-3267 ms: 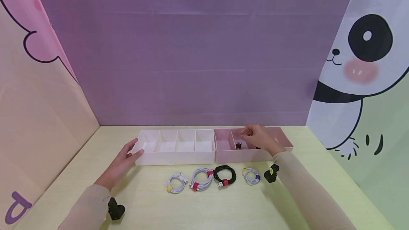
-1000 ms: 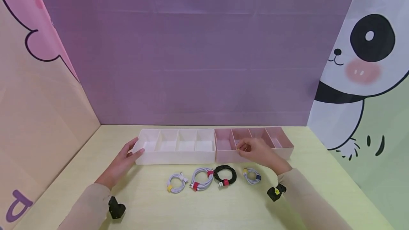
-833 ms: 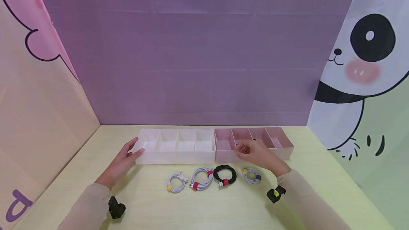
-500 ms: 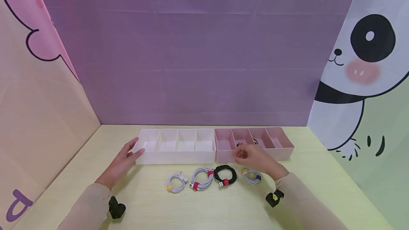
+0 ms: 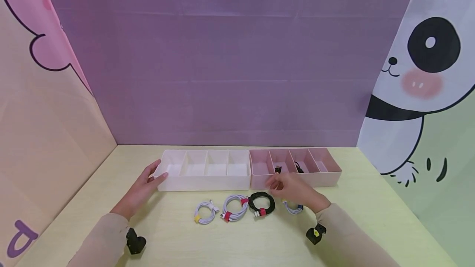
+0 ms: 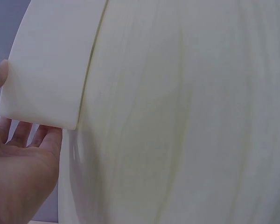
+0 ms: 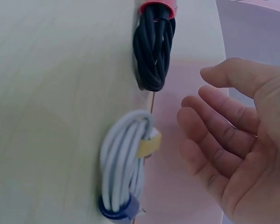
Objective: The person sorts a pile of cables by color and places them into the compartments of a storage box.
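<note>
My left hand (image 5: 138, 188) holds the left end of a white divided box (image 5: 204, 183), its thumb at the rim and fingers against the end wall in the left wrist view. My right hand (image 5: 295, 187) hovers in front of a pink divided box (image 5: 261, 181). Its fingers are loosely bent and hold nothing in the right wrist view. Below it lies a coiled white cable (image 7: 123, 163) with yellow and blue straps, partly hidden in the head view. A coiled black cable (image 5: 261, 204) with a red strap lies to its left.
Two more coiled white cables lie further left, one with a yellow strap (image 5: 197, 218), one with red straps (image 5: 227, 216). Inside the pink box, a dark plug (image 5: 278, 169) and a black cable (image 5: 298, 168) show in separate compartments. A purple backdrop (image 5: 237, 73) stands behind.
My right hand has come out of the pink box, towards me and slightly left, uncovering the dark plug and black cable inside. My left hand has stayed on the white box.
</note>
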{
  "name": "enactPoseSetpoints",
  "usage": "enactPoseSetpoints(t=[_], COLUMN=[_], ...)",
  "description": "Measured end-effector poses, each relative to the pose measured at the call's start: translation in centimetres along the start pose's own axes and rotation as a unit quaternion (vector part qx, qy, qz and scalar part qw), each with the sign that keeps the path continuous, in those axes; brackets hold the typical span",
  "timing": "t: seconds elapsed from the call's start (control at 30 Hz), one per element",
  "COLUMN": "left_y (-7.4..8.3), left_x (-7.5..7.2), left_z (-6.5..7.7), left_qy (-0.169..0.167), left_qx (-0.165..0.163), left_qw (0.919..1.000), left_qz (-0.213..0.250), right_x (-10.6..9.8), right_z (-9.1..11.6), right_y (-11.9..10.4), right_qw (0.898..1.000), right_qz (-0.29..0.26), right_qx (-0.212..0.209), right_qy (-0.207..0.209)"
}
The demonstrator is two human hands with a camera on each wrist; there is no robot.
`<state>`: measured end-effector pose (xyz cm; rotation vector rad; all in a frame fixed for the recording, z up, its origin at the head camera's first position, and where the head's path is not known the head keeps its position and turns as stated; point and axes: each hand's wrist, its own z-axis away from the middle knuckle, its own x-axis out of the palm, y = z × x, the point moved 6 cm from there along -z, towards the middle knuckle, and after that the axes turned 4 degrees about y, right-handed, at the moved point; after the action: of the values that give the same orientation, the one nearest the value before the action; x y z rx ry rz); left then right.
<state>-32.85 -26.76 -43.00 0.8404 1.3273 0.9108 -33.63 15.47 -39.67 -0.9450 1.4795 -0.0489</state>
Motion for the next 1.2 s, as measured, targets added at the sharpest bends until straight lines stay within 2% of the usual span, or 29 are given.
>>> enactPoseSetpoints(t=[0.6, 0.97, 1.2], left_y=[0.2, 0.3, 0.3], left_x=[-0.1, 0.0, 0.0], left_z=[0.3, 0.2, 0.2], left_qy=[0.004, 0.007, 0.007], left_qx=[0.009, 0.007, 0.011], left_qw=[1.0000, 0.9999, 0.9999], left_qz=[0.001, 0.007, 0.009], right_x=[1.6, 2.2, 2.4], right_z=[-0.5, -0.3, -0.5], right_y=[0.0, -0.2, -0.4], right_qw=[1.000, 0.999, 0.998], right_qz=[0.019, 0.033, 0.046], right_qx=[-0.020, -0.014, -0.032], right_qy=[-0.003, 0.003, 0.008])
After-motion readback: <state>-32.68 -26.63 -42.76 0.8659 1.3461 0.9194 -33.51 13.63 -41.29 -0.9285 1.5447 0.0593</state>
